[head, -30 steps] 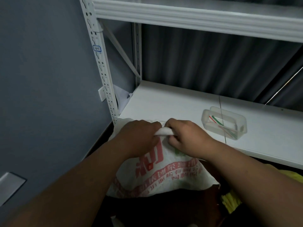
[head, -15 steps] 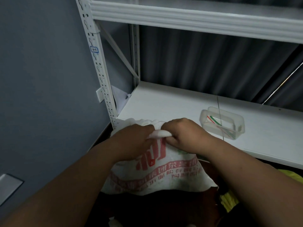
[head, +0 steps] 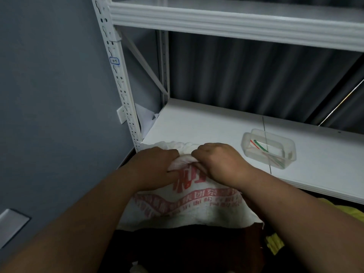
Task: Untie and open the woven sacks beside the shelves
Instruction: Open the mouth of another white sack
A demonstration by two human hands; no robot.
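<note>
At centre frame our left hand (head: 155, 166) grips the bunched neck of the white woven sack with red print (head: 189, 207), fingers curled into the cloth. Just right, our right hand (head: 218, 162) clamps the same neck. Further right, a clear plastic tub (head: 283, 154) sits on the white shelf (head: 197, 125).

Left hand (head: 155, 166) and right hand (head: 218, 162) both grip the bunched neck of a white woven sack (head: 189, 209) against the shelf (head: 197, 123).

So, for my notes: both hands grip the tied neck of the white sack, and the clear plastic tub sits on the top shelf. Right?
Not quite. The head view shows both hands, left and right, gripping the sack, but the tub sits on the lower shelf.
</note>
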